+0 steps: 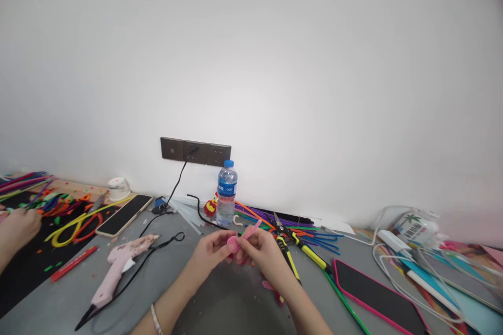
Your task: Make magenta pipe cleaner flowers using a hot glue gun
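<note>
A pink pipe cleaner [233, 243] is curled into a small round coil above the grey table. Thumb and fingers of my left hand [215, 250] pinch the coil from the left. My right hand [257, 247] grips it from the other side, and a straight pink end sticks up past the fingers. Under my right wrist lie small pink and red pieces [279, 297], partly hidden. Just behind my hands stands a water bottle [227, 196] with a blue cap. Yellow-and-black pliers [288, 259] and scissors [306, 251] rest right of my right hand.
A pink glue gun [113, 272] with a black cord lies at left, near a red pen [74, 263] and a phone [124, 214]. Another person's hand [19, 233] is at far left. Pipe cleaners [322, 241] lie behind; a pink-cased phone [377, 296] and white cables [393, 277] are at right.
</note>
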Demonstrator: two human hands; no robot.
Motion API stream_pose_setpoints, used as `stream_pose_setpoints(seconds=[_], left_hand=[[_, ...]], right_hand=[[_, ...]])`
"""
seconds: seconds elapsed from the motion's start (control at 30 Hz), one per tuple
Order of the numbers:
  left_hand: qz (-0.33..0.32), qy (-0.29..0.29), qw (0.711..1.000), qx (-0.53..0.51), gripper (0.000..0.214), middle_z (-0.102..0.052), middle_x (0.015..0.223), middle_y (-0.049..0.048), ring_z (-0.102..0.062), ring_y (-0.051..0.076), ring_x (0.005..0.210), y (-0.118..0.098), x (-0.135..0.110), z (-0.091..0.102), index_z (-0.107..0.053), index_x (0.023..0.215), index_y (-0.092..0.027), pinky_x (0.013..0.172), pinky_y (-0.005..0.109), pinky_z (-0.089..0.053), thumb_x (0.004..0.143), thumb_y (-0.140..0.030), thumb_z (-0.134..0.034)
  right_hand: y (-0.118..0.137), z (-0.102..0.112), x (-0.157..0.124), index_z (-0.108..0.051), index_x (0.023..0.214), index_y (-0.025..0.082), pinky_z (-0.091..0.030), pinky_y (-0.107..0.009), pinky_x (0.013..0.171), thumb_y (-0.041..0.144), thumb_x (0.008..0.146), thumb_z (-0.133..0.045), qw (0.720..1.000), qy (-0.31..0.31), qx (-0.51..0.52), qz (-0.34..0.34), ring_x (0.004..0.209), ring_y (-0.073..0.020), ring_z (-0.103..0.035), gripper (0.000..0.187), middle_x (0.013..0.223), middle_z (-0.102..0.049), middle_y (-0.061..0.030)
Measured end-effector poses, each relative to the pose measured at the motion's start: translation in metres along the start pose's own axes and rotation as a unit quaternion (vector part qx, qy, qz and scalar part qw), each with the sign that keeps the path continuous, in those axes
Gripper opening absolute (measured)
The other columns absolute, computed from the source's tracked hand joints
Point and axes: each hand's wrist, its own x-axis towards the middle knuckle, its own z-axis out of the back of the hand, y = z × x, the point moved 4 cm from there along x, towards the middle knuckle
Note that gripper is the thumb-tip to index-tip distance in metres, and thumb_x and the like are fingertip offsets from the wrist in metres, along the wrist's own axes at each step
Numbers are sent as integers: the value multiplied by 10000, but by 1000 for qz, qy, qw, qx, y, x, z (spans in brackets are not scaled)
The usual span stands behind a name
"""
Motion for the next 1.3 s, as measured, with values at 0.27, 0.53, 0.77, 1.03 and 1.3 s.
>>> stream_pose_setpoints(seconds=[0.27, 0.53, 0.77, 1.03, 1.3], left_hand=[[35, -22, 998, -56, 386, -709, 770, 86, -631, 170, 667, 2, -2, -3, -716, 923, -109, 660, 300, -536, 702, -425, -744], [7, -105, 992, -63, 366, -721, 876, 89, -631, 177, 728, 2, 1, 8, -723, 911, -147, 652, 273, -527, 684, -433, -750], [15, -133, 987, -86, 347, -724, 808, 65, -630, 171, 731, 0, 1, 5, -736, 847, -146, 624, 236, -505, 638, -418, -786], [56, -78, 986, -138, 334, -727, 851, 78, -642, 161, 708, 3, -3, 1, -722, 894, -133, 638, 242, -507, 716, -416, -731], [49, -91, 990, -92, 377, -718, 909, 64, -639, 134, 665, 7, 0, 0, -673, 940, -162, 594, 223, -490, 695, -441, -743]], right_hand=[[1, -5, -3, -565, 718, 156, -441, -224, 493, 509, 767, -644, 999, 37, 21, -22, 535, -163, -655, 365, 600, -708, -53], [2, -11, -6, -611, 686, 162, -458, -251, 544, 438, 714, -721, 996, 74, 43, -36, 565, -176, -670, 298, 619, -721, -44], [2, -18, -9, -613, 659, 164, -454, -242, 543, 362, 706, -731, 992, 100, 57, -43, 571, -170, -668, 235, 631, -727, -42], [9, -20, -12, -591, 626, 165, -478, -264, 576, 338, 689, -743, 992, 108, 58, -34, 567, -172, -655, 239, 606, -711, -37], [-11, -7, 3, -508, 762, 185, -423, -220, 487, 532, 739, -665, 999, 17, 50, -4, 543, -155, -654, 382, 664, -684, -19]])
